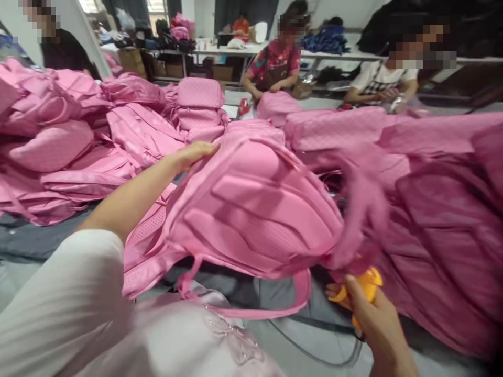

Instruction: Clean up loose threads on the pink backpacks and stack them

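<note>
Above the desk (23, 235), the left grip (198, 153) holds the bag (255, 204) by its edge and the right grip (367, 309) grasps an orange tool (369, 284) over the desk's near side, so a steady bag and a tucked-away strap (303, 288) help.

Long white bench (212, 52) spans rear of the room. Behind bench: pale wall (205, 21), dark curtain (261, 11) and, toward its left end, bright window (157, 7). Brown boxes (223, 72) sit beneath bench, in shadow.
</note>
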